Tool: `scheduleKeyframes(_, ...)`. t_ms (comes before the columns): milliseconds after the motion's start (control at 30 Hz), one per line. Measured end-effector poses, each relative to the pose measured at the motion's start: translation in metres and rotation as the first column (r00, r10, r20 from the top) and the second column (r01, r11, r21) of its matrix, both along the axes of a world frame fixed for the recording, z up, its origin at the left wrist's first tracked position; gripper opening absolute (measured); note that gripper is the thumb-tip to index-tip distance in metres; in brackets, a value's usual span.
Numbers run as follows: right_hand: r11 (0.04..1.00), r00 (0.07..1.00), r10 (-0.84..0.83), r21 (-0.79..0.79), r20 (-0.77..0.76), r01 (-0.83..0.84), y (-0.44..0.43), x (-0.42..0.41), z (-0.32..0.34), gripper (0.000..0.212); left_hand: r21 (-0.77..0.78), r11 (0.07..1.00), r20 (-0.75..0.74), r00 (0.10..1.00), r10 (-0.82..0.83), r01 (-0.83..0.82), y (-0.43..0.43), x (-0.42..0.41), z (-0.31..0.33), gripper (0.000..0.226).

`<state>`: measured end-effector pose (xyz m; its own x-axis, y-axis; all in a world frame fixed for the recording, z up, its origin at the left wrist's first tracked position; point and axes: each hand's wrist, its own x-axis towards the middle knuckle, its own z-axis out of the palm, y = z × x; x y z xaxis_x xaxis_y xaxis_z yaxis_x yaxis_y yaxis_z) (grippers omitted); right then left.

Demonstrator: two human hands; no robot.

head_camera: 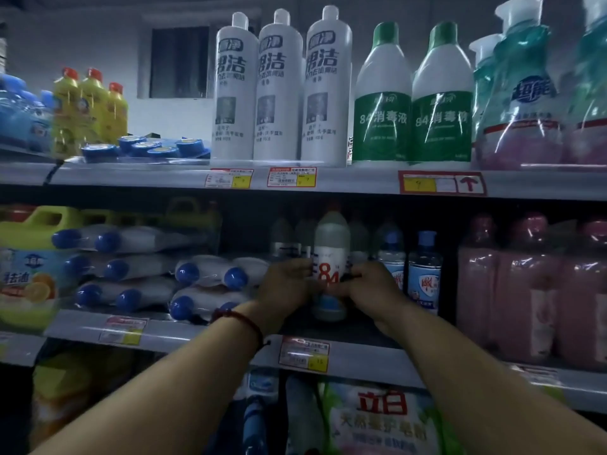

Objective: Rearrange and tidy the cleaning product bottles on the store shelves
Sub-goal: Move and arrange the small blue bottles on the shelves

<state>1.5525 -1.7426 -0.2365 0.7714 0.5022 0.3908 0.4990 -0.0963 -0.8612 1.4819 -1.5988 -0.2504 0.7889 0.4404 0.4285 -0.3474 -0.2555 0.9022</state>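
A white bottle with a red "84" label [330, 254] stands upright at the front of the middle shelf [358, 356]. My left hand [282, 284] grips its left side and my right hand [369, 285] grips its right side, both around the lower half. Similar pale bottles [282, 234] stand in the dark behind it. A red cord bracelet circles my left wrist.
Blue-capped white bottles [203, 277] lie stacked to the left. Blue-labelled bottles [423, 270] and pink wrapped packs [525, 290] stand to the right. The top shelf carries three tall white bottles [279, 90], green-capped "84" bottles [414, 100] and yellow bottles [88, 103].
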Motion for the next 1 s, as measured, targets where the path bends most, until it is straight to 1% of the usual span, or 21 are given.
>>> scheduleKeyframes(33,0.999,0.998,-0.030,-0.008,0.053,0.031,0.005,0.005,-0.007,0.023,0.091,0.995,0.037,0.999,0.037,-0.040,0.000,0.008,-0.008,0.025)
scheduleKeyframes(100,0.994,0.982,-0.104,-0.027,0.158,0.110,0.012,0.015,-0.018,0.031,0.223,0.968,0.116,0.989,0.094,-0.119,0.003,0.022,-0.020,0.020)
scheduleKeyframes(167,0.984,0.954,-0.155,-0.051,0.259,0.173,0.017,0.021,-0.025,0.035,0.274,0.947,0.127,0.982,0.137,-0.167,0.005,0.031,-0.025,0.016)
scheduleKeyframes(233,0.972,0.919,-0.194,-0.062,0.344,0.228,0.021,0.023,-0.031,0.035,0.307,0.929,0.121,0.977,0.175,-0.205,0.007,0.035,-0.027,0.015)
scheduleKeyframes(300,0.953,0.876,-0.245,-0.062,0.415,0.296,0.024,0.023,-0.036,0.032,0.330,0.913,0.127,0.970,0.208,-0.239,0.008,0.038,-0.029,0.009)
scheduleKeyframes(367,0.935,0.842,-0.282,-0.066,0.460,0.350,0.026,0.023,-0.040,0.027,0.349,0.899,0.136,0.964,0.228,-0.263,0.009,0.038,-0.031,0.018)
scheduleKeyframes(433,0.921,0.824,-0.293,-0.087,0.485,0.379,0.026,0.022,-0.042,0.024,0.363,0.890,0.142,0.960,0.240,-0.276,0.012,0.041,-0.035,0.026)
scheduleKeyframes(467,0.917,0.817,-0.293,-0.096,0.496,0.387,0.026,0.022,-0.043,0.024,0.358,0.888,0.147,0.956,0.252,-0.289,0.013,0.043,-0.037,0.020)
scheduleKeyframes(500,0.913,0.812,-0.293,-0.105,0.505,0.394,0.026,0.022,-0.044,0.025,0.355,0.887,0.146,0.955,0.260,-0.296,0.013,0.043,-0.037,0.009)
scheduleKeyframes(533,0.909,0.807,-0.294,-0.111,0.513,0.402,0.026,0.021,-0.044,0.026,0.362,0.883,0.143,0.954,0.263,-0.298,0.012,0.042,-0.037,0.005)
scheduleKeyframes(567,0.904,0.802,-0.296,-0.120,0.518,0.411,0.026,0.021,-0.044,0.027,0.370,0.879,0.142,0.953,0.267,-0.301,0.011,0.042,-0.036,0.013)
scheduleKeyframes(633,0.898,0.804,-0.288,-0.144,0.520,0.415,0.026,0.019,-0.044,0.027,0.387,0.872,0.117,0.954,0.275,-0.299,0.009,0.039,-0.036,0.021)
scheduleKeyframes(867,0.902,0.824,-0.258,-0.179,0.505,0.393,0.025,0.014,-0.043,0.026,0.461,0.807,0.078,0.923,0.377,-0.368,0.004,0.033,-0.036,0.023)
scheduleKeyframes(1000,0.902,0.825,-0.250,-0.187,0.506,0.388,0.026,0.015,-0.043,0.028,0.489,0.781,0.079,0.911,0.405,-0.389,0.002,0.031,-0.035,0.026)
